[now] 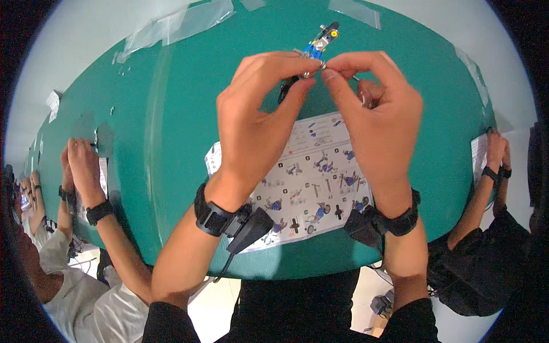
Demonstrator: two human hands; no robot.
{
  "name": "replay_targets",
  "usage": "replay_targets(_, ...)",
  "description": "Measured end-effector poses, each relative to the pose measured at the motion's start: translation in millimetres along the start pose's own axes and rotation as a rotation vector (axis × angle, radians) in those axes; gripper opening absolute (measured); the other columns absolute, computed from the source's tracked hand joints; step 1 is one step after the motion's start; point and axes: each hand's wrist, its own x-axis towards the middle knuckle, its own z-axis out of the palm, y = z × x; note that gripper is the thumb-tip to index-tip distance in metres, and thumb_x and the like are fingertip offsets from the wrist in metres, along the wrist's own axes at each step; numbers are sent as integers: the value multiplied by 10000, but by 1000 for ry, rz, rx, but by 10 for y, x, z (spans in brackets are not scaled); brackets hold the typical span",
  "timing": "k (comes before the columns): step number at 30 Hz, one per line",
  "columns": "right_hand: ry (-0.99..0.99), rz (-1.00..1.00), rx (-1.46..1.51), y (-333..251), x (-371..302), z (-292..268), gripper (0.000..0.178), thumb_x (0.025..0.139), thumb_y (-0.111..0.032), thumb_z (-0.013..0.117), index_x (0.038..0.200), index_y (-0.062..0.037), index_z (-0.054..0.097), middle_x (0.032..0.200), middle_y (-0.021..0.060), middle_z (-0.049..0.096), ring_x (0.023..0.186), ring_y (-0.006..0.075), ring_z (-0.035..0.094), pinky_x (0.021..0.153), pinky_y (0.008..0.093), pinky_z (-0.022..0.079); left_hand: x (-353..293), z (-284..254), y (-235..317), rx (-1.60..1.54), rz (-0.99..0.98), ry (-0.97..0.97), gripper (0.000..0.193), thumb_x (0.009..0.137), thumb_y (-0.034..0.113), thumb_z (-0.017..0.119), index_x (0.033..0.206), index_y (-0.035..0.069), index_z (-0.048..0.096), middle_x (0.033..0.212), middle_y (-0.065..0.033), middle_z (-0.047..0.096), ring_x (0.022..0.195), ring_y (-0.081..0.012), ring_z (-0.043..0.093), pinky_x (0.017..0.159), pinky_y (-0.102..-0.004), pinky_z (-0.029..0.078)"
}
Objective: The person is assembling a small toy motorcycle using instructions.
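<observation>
A small model of blue, silver and yellow pieces [315, 48] is held up above the green table. My left hand [249, 117] pinches its lower end between thumb and fingertips. A black wheel-like part [288, 89] shows just below those fingers. Opposite, my right hand [377, 108] has its thumb and forefinger closed on a tiny silver piece [323, 66] at the model's near end. A thin metal piece [366, 100] shows among its curled fingers; its kind cannot be made out. Under both hands lies a printed instruction sheet [297, 188] with assembly pictures.
The green table [189, 114] has clear plastic bags [183, 26] at its far edge and a small metal part [112, 110] to the left. Other people's hands [83, 166] work at the left and more hands [496, 150] at the right. Black wrist devices [251, 228] with cables sit on my wrists.
</observation>
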Motion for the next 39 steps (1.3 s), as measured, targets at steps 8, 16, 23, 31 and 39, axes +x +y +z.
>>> replay_targets(8,-135,-25,14,123,32,59,94,976,-85,772,1056,-37,761,953,91,736,748,168,673,597,301,496,-37,-81,48,34,-74,-46,294,919,-123,776,1190,-8,780,1231,-131,765,1160,-213,721,1024,-327,568)
replay_targets(16,-115,138,179,82,26,48,97,992,-78,770,1070,-29,741,942,47,766,677,37,593,578,235,453,-18,10,-8,6,-50,59,296,866,-67,822,1133,58,807,1107,-92,812,1047,-257,746,930,-367,593)
replay_targets(23,-109,125,185,87,41,48,109,1013,-110,752,1068,-22,717,930,48,762,657,45,578,566,247,442,-18,-16,101,41,-133,-23,267,905,-71,797,1157,18,797,1199,-128,786,1168,-231,730,1048,-347,546)
replay_targets(31,-148,72,165,195,-37,142,195,1102,-188,641,1070,-1,683,923,123,752,732,167,689,629,320,510,-11,-26,40,58,-50,14,263,866,-85,795,1086,59,806,1078,-90,795,1111,-305,743,944,-394,585)
replay_targets(39,-146,188,186,81,46,49,220,1096,-212,668,1121,-2,725,969,94,769,854,104,704,661,281,510,-32,42,-24,-22,-104,69,289,858,-107,801,1097,53,791,1089,-106,797,1081,-297,748,928,-391,591)
